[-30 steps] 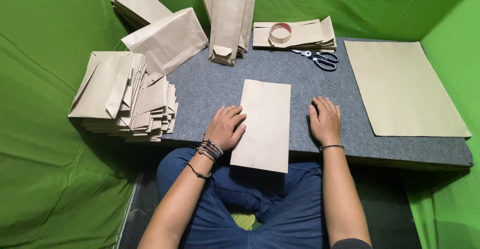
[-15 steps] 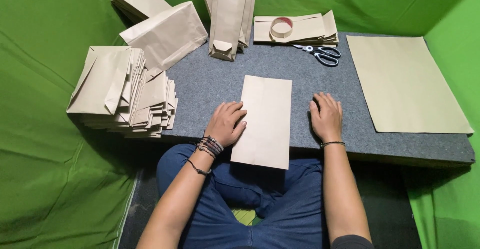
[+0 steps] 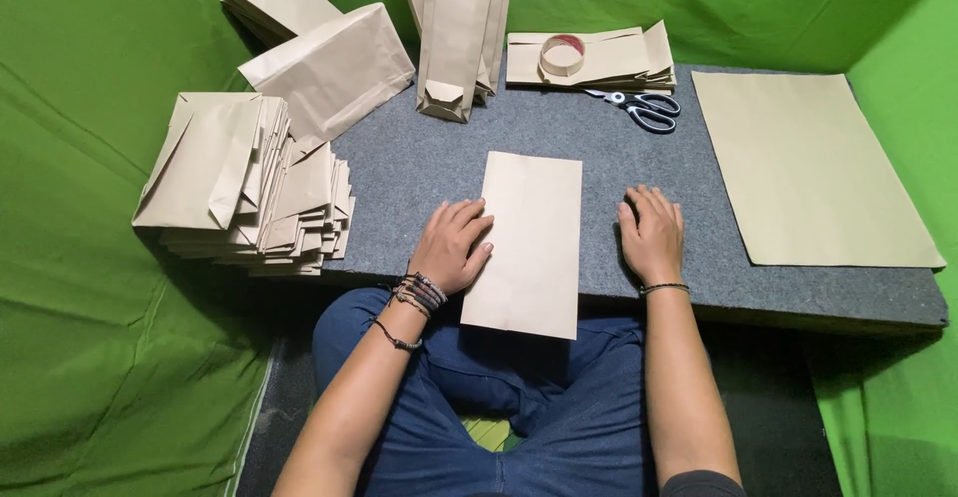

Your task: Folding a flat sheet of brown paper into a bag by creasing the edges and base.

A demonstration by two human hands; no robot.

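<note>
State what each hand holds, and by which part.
Neither grips anything. The left hand lies flat on the folded paper's left edge; the right hand rests on the mat.

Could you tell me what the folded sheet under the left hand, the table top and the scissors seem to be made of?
The folded sheet looks like matte brown kraft paper: it holds sharp creases and shows no shine. The table top seems covered in grey felt or thin carpet, going by its speckled, fuzzy surface. The scissors appear to have shiny metal blades and dark handles, probably plastic. The left hand rests flat on the sheet.
</note>
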